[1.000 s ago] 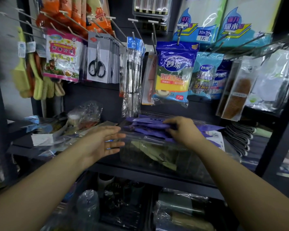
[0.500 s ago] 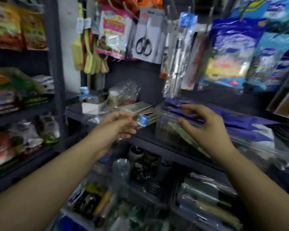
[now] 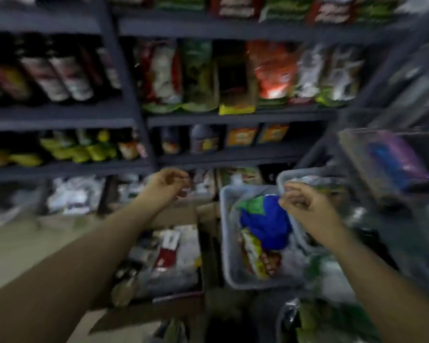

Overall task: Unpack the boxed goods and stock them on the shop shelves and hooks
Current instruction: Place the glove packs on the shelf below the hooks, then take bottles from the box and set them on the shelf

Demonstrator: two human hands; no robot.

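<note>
An open brown cardboard box (image 3: 159, 258) is seen on the floor, filled with blurred plastic-wrapped packets. Just beside it stands a grey plastic basket (image 3: 227, 243) holding a blue-and-green bundle (image 3: 263, 224). Dark metal shelves (image 3: 233, 118) behind are stocked with packets.

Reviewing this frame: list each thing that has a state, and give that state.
Left hand: fingers loosely curled, holding nothing visible.
Right hand: fingers loosely curled, over the grey basket, nothing visibly held.
Grey basket: on the floor, filled with packets and a blue bundle.
Cardboard box: open, packaged goods inside.
Shelves: stocked; labels too blurred to read.
</note>
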